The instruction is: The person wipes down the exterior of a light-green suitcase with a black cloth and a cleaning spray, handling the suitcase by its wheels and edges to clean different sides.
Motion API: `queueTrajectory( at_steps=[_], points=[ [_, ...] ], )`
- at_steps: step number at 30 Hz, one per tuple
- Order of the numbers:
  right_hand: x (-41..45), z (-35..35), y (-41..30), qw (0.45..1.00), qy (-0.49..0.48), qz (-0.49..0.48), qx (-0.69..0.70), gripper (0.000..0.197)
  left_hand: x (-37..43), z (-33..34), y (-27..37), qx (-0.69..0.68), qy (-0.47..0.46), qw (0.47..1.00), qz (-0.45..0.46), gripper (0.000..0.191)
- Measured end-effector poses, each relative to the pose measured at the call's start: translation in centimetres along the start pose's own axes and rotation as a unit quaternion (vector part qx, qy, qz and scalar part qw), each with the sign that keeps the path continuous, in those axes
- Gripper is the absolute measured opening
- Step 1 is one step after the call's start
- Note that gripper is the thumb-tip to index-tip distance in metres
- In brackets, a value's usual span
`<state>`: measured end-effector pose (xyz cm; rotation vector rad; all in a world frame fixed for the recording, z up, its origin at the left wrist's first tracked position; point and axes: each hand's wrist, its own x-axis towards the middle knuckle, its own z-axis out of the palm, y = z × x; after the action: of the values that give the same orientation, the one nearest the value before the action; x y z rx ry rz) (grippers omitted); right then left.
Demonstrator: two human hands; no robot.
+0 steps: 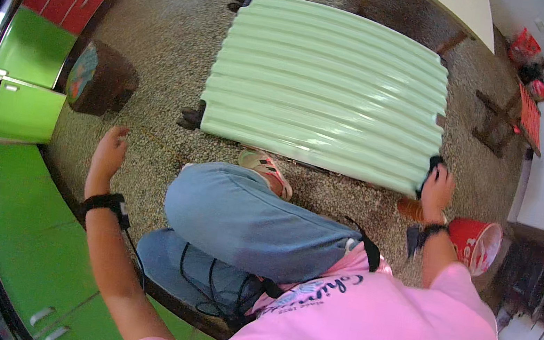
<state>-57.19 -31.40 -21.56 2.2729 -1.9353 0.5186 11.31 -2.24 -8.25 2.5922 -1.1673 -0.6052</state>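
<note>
A pale green ribbed hard-shell suitcase [326, 88] lies flat on the floor before me, its dark wheels [192, 115] at the left end. At the suitcase's near right corner, my right hand [438, 192] grips a soft-looking black item [434, 163], perhaps a cloth, pressed against the edge; the fingers hide part of it. My left hand [110, 151] hangs above the floor, left of the suitcase, with loosely bent fingers and nothing visible in it. Black bands circle both wrists.
A red bucket [469, 244] stands by my right forearm, beside an orange-brown object [409, 209]. A dark stool [106, 79] with a patterned top is at left, near green cabinets [27, 112]. A wooden stool [501, 120] and a table [459, 8] stand farther off.
</note>
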Motion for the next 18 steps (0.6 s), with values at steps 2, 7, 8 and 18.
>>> queueTrajectory(
  at_steps=[2, 7, 8, 18],
  points=[
    [-3.7, -1.5, -0.8, 0.997, -0.017, -0.057, -0.045, 0.021, 0.6, 1.1, 0.7, 0.020, -0.008, 1.000, 0.001, 0.043],
    [-4.2, -1.3, -7.6, 0.987, -0.034, -0.150, -0.050, 0.019, 3.3, 4.7, 4.4, 0.128, -0.076, 0.989, -0.024, 0.052],
    [-3.3, -1.3, -9.4, 0.982, -0.051, -0.178, -0.039, 0.021, 3.7, 5.2, 5.2, 0.126, -0.077, 0.989, -0.028, 0.052],
    [1.3, 4.4, -42.1, 0.747, -0.220, -0.607, 0.157, 0.023, 4.8, 8.8, 6.0, -0.099, -0.007, 0.995, -0.009, 0.071]
  ],
)
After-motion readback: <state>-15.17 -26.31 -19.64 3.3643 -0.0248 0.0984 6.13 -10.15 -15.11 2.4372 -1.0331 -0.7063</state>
